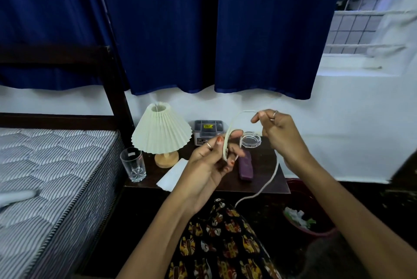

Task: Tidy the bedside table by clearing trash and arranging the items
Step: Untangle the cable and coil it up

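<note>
White cord (pixel 234 120) looped between both hands' fingers (pixel 234 134).

A white cord (pixel 234 120) arcs in a loop above the dark bedside table (pixel 266 179), wound at one end, its loose tail trailing off the table's front edge toward the floor

A: What colours mark the bedside items?

B: A cream pleated lampshade (pixel 161 128) on a pale wooden base (pixel 166 159), a purple case (pixel 245 168), a white paper (pixel 174 174), an off-white cord (pixel 268 185).

A: And the surroundings?

B: Navy curtains (pixel 203 25); grey-and-white striped mattress (pixel 52 165); black garment (pixel 221 245) printed with orange-and-yellow elephants; maroon bin (pixel 316 232).
</note>
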A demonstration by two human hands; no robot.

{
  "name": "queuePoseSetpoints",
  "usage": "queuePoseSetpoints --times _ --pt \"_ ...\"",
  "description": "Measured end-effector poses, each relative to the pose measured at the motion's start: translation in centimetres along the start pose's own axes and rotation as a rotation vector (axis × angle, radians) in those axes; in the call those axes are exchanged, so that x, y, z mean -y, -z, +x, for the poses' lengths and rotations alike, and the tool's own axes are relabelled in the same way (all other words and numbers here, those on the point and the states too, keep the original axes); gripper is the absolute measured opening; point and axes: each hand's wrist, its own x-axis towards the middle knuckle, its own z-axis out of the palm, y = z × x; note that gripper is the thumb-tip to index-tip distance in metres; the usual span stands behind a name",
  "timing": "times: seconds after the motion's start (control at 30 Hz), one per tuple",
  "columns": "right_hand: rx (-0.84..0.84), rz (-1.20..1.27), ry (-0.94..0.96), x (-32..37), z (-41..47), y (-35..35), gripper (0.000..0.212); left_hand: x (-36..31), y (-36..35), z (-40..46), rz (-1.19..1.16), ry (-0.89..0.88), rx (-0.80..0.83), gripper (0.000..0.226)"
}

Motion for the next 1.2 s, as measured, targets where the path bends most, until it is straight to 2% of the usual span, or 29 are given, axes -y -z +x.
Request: queuePoseSetpoints --times 0.13,0.3,0.47,0.57,0.7,0.8,0.9,1.0,1.07,1.2 --pt "0.058 -0.041 0.002 -1.7 -1.3 -1.5 0.032 -0.6 -0.2 0.7 -0.131 -0.018 -0.02 0.035" --pt "0.139 -0.029 -0.001 -3.2 -3.9 -3.1 0.029 -1.6 -0.1 2.4 -0.163 -0.06 -0.102 0.038" --pt "0.358 0.03 -0.011 -3.6 -7.0 -4.5 0.021 -1.7 -0.3 3.9 -0.23 -0.077 -0.201 0.026" --pt "0.434 0.059 -0.015 -3.9 -8.5 -4.7 0.021 -1.7 -0.4 4.3 -0.179 -0.085 -0.25 0.026" --pt "0.391 -0.018 -0.001 -4.9 -9.7 -4.0 0.019 -1.6 0.0 4.6 -0.071 -0.111 -0.319 0.03" --pt "0.339 -0.172 0.057 -5.8 -10.1 -3.3 0.019 -1.3 0.4 4.9 0.118 -0.122 -0.37 0.028" --pt "0.366 -0.352 0.178 -5.3 -10.3 -2.4 0.032 -0.6 0.4 5.1 0.311 -0.123 -0.371 0.034" --pt "0.298 -0.481 0.349 -3.5 -10.0 -1.2 0.042 0.0 0.5 5.1 0.442 -0.134 -0.327 0.044" --pt "0.237 -0.487 0.427 -2.3 -9.4 -0.4 0.038 0.5 0.9 5.1 0.522 -0.141 -0.294 0.044" --pt "0.138 -0.405 0.461 -0.4 -7.5 1.0 0.036 0.8 0.7 4.5 0.565 -0.124 -0.21 0.038"
